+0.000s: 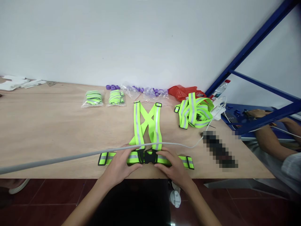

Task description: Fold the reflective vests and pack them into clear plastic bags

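Observation:
A lime-yellow reflective harness with grey stripes lies flat on the wooden table, its shoulder straps crossed in an X. Its waist belt runs left to right near the front edge, and a black buckle sits at its middle. My left hand grips the belt left of the buckle, fingers over the far side and thumb at the near side. On the right of the buckle, my right hand has its fingers and thumb around the belt the same way. Both palms hide parts of the belt.
A grey cable crosses above the belt. Two bagged harnesses, purple pieces, a red bag and a loose strap bundle lie behind. A blue frame and another person's arm are at right.

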